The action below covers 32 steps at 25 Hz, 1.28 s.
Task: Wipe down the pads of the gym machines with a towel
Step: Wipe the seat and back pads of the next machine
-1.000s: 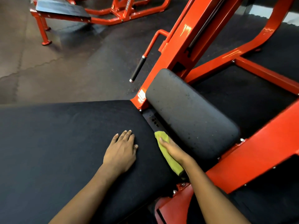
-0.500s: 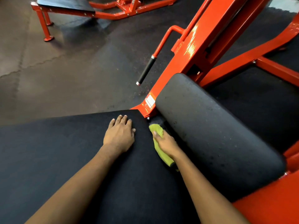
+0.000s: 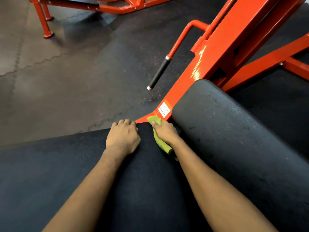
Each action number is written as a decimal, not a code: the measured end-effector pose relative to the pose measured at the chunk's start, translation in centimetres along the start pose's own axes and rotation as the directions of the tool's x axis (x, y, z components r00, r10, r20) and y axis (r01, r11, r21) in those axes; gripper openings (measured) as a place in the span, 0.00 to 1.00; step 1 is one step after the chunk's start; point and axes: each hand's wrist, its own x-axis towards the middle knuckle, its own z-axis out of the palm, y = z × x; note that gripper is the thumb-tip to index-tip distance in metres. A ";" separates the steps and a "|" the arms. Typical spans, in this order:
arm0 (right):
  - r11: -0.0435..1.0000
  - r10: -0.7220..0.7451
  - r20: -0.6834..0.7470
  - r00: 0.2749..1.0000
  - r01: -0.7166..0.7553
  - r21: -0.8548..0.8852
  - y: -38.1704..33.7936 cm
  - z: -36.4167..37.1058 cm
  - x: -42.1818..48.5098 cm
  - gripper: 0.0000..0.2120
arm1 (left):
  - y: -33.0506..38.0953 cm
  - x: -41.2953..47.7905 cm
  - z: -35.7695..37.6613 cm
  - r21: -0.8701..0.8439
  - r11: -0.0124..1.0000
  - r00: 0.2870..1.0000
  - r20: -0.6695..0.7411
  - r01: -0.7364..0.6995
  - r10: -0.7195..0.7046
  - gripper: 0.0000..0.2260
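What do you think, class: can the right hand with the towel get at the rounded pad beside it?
Probably yes. The right hand holds the towel in the gap right beside the rounded pad, and nothing lies between them.

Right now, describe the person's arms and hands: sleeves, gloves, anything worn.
Nothing is worn on either arm. The left forearm and right forearm are bare, with no sleeve in view down to the bottom edge of the picture. The left hand and right hand have no gloves, and no ring, watch or wristband shows.
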 end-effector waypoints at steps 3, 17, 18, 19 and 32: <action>0.996 -0.057 -0.012 0.998 0.057 0.070 2.8 -0.4 -3.5 0.24 | -0.2 0.3 -0.4 -0.023 1.000 1.000 0.019 -0.008 0.009 0.15; 0.995 -0.068 -0.019 0.997 0.067 -0.067 -0.5 -0.1 -1.9 0.20 | -0.8 -0.1 -0.8 -0.150 0.989 0.996 0.086 -0.014 0.027 0.14; 0.994 -0.053 -0.025 0.998 0.050 -0.093 0.6 -0.2 -3.1 0.21 | -0.8 -0.3 -0.8 -0.146 0.989 0.996 0.087 -0.020 0.033 0.15; 0.993 -0.044 -0.032 0.999 0.040 -0.114 1.6 -0.3 -4.3 0.21 | -0.9 -0.7 -1.0 -0.142 0.990 0.996 0.087 -0.020 0.033 0.16; 0.770 -0.624 0.036 0.780 0.623 -0.138 -0.3 2.9 -26.8 0.31 | -9.9 -16.7 -4.9 -0.136 0.984 0.990 -0.067 0.111 -0.121 0.22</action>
